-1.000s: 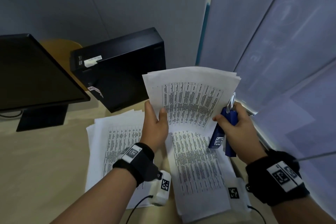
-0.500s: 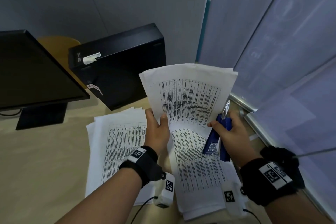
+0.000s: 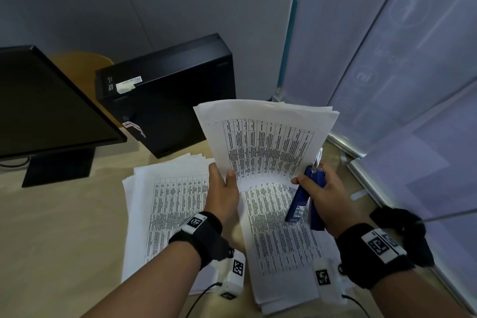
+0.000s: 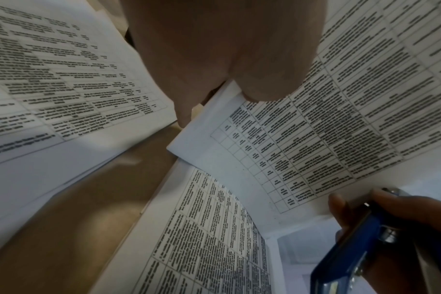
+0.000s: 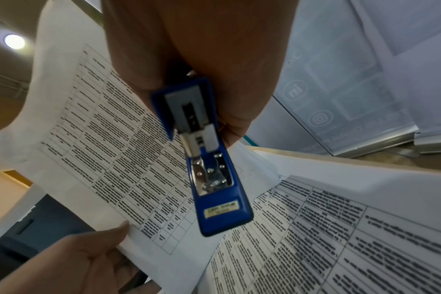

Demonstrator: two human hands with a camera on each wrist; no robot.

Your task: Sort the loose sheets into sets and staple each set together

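A set of printed sheets (image 3: 268, 144) (image 4: 340, 127) (image 5: 108, 147) stands lifted above the desk, pinched at its lower left corner by my left hand (image 3: 223, 188) (image 5: 93, 256). My right hand (image 3: 322, 196) (image 5: 202, 49) grips a blue stapler (image 3: 303, 196) (image 4: 360, 250) (image 5: 209, 157) at the set's lower right corner, its open jaw end pointing back toward me. Two piles of printed sheets lie flat on the desk: the left pile (image 3: 165, 204) (image 4: 50, 95) and the right pile (image 3: 278, 245) (image 4: 209, 248) (image 5: 327, 238).
A black monitor (image 3: 46, 106) stands at the left and a black computer case (image 3: 167, 95) behind the piles. Pale banner panels (image 3: 387, 64) with metal base rails (image 3: 343, 142) close off the right side. Bare tan desk (image 3: 59, 240) lies to the left of the piles.
Both hands and the lifted set shifted slightly; the stapler came down a little off the set's right edge toward its lower corner.
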